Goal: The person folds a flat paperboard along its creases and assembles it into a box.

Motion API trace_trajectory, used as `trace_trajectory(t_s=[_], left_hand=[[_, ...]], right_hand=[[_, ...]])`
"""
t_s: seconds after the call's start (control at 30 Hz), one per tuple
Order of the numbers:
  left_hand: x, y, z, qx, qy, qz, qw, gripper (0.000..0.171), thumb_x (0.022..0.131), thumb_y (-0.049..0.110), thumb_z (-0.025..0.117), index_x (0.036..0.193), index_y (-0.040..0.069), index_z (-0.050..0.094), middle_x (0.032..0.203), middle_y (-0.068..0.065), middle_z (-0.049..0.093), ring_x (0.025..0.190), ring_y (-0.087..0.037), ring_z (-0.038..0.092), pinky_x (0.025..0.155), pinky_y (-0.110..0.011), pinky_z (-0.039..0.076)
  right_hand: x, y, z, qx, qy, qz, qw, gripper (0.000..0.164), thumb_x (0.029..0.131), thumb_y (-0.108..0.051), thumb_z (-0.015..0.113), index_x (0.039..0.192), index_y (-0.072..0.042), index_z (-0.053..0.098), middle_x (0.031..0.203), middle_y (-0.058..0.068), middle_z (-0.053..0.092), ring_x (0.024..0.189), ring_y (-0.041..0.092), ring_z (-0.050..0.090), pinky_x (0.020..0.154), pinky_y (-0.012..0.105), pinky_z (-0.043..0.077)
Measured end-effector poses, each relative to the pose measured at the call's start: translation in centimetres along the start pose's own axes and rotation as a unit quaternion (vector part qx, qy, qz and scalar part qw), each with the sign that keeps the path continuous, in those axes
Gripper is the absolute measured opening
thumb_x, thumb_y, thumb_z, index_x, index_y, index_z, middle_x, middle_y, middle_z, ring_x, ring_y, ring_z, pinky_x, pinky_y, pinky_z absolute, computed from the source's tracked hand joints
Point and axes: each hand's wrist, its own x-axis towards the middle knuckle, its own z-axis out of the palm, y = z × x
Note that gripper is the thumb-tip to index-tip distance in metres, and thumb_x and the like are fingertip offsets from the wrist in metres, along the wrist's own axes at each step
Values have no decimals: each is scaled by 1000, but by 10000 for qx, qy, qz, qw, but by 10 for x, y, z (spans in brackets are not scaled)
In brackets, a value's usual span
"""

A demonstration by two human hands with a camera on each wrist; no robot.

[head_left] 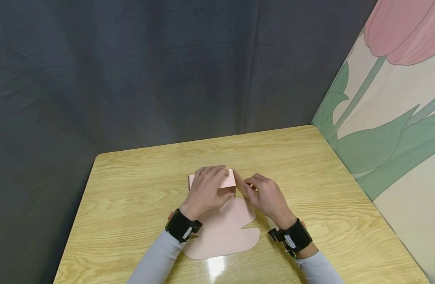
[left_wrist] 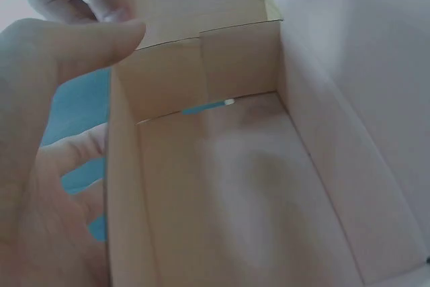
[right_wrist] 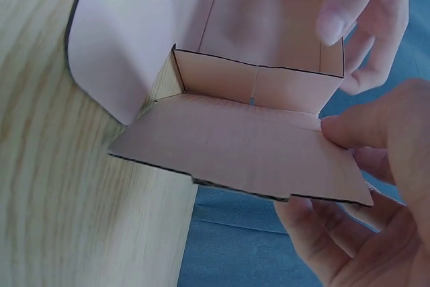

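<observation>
A small pinkish cardboard box [head_left: 230, 180] stands partly folded on the table, its inside open in the left wrist view. My left hand [head_left: 207, 190] holds the box's far wall, with the thumb [left_wrist: 101, 44] by the top corner and other fingers outside the wall. At the box's right end, a side flap [right_wrist: 242, 142] sticks outward. My right hand [head_left: 269, 198] pinches this flap, thumb on its inner face and fingers beneath. A wide lid panel [head_left: 222, 233] with rounded tabs extends from the box toward me.
The box is on a wood-grain table [head_left: 132, 205]. A dark curtain [head_left: 167, 71] hangs behind the far edge. On the right is a wall [head_left: 391, 114] painted with tulips. Each wrist wears a black strapped camera.
</observation>
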Motion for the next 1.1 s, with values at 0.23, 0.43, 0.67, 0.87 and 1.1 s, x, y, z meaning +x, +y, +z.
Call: trace_trajectory(t_s=[0.23, 0.43, 0.67, 0.87, 1.1], left_hand=[[-14, 3, -11, 10, -181, -422, 9989, 65, 91, 62, 78, 145, 28, 65, 166, -6, 47, 155, -58, 29, 110, -94, 7], [-22, 5, -15, 39, -345, -537, 9980, 70, 91, 62, 78, 150, 29, 63, 173, -8, 37, 157, -62, 18, 109, -94, 13], [-24, 3, -18, 151, -351, -498, 9980, 63, 95, 57, 76, 149, 28, 64, 167, -9, 46, 152, -56, 36, 111, -87, 29], [-26, -11, -23, -401, 28, -253, 9989, 33, 107, 27, 67, 137, 14, 71, 150, -13, 64, 143, -39, 55, 118, -67, 40], [-34, -24, -29, -999, -34, -305, 9945, 37, 106, 23, 69, 140, 9, 70, 152, -17, 60, 145, -39, 51, 120, -50, 46]], right_hand=[[-1, 0, 0, 17, 34, -40, 10000, 6, 95, -4, 76, 99, -2, 81, 90, 6, 75, 71, 11, 69, 59, 24, 56], [0, -1, 0, 4, 21, -56, 10000, 7, 96, -5, 76, 99, -1, 81, 90, 7, 76, 72, 13, 72, 59, 25, 58], [-1, -3, 2, 13, 23, -9, 10000, 7, 95, -3, 76, 99, -1, 80, 89, 7, 76, 73, 14, 73, 60, 25, 58], [-2, -4, 6, 294, 32, 48, 9996, 6, 95, -3, 76, 99, -1, 80, 87, 5, 75, 71, 14, 72, 57, 28, 60], [2, -9, 8, 595, -75, 158, 9981, 8, 94, -3, 77, 100, 0, 80, 88, 8, 76, 72, 15, 73, 57, 25, 61]])
